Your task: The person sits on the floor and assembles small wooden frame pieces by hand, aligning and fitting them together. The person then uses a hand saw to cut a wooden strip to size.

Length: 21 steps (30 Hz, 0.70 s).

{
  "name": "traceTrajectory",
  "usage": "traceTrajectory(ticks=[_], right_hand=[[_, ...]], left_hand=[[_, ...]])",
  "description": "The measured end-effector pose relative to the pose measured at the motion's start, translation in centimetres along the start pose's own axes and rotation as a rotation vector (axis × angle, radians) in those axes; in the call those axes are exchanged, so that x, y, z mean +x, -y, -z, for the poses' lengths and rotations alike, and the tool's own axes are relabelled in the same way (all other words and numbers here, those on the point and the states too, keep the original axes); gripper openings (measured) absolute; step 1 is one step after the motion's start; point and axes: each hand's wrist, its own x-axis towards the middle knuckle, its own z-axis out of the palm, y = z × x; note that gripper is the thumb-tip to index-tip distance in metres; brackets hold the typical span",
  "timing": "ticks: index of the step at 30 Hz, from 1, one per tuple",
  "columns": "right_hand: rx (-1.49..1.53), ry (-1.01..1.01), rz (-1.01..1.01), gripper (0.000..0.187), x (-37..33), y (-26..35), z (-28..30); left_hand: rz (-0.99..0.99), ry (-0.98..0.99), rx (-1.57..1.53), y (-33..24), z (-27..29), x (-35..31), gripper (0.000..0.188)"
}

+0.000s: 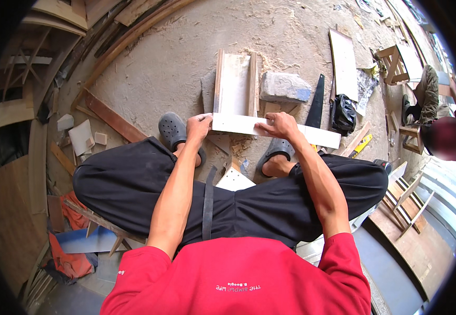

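Note:
A long white board lies crosswise in front of my knees, against the near end of a wooden trough-like piece with two raised sides. My left hand is closed on the board's left end. Nearer its middle, my right hand grips the same board, fingers bent over its face. A grey stone block sits just right of the trough piece. Beyond the board's right half stands the dark blade of a handsaw; its handle is hidden.
A black plastic bag, a pale plank and a yellow tool lie to the right. Another person sits farther right near a small wooden stool. A reddish plank and wood offcuts lie left.

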Motion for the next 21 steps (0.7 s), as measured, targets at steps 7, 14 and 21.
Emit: traceTrajectory(ticks=[7,14,21], right_hand=[[0.01,0.083,-0.01,0.061,0.6,0.0,0.9],[0.04,0.106,0.038,0.06,0.5,-1.5,1.2],[0.064,0.08,0.029,0.059,0.8,-1.4,0.6]], left_hand=[[-0.041,-0.013,0.068,0.9,0.3,0.6,0.027],[-0.054,0.007,0.1,0.2,-0.7,0.4,0.019],[-0.083,-0.035,0.182,0.5,-0.9,0.8,0.018]])
